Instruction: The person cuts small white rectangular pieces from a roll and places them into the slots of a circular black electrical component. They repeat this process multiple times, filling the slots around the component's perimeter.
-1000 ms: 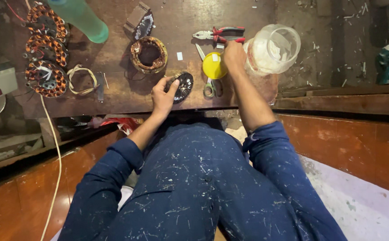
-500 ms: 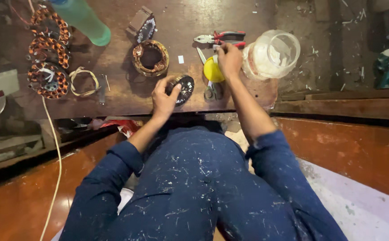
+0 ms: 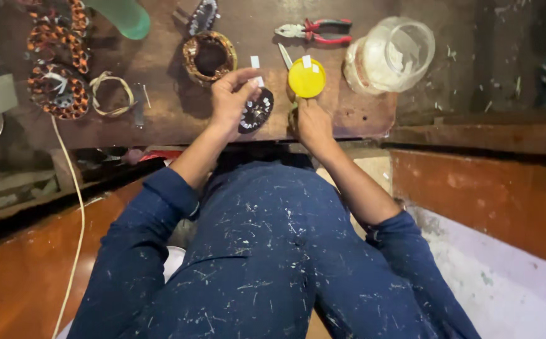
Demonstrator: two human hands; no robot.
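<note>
Your left hand (image 3: 232,97) curls over a dark, toothed stator core (image 3: 257,112) at the near edge of the wooden bench (image 3: 172,119), fingers bent and gripping its upper rim, with a small white slip (image 3: 255,63) just above the fingertips. Your right hand (image 3: 313,122) rests just beside it, below the round yellow lid (image 3: 307,78); I cannot tell how far it is closed or whether it holds anything.

Judging by the layout, this core is bare of copper, so it looks early in its winding. Finished copper-wound stators (image 3: 59,94) sit stacked well apart at the left, and another wound ring (image 3: 209,56) lies near. Red-handled pliers (image 3: 313,29) and a clear plastic jar (image 3: 391,55) wait further back. Below the bench, a reddish floor (image 3: 486,182) surrounds your blue-clad knees.
</note>
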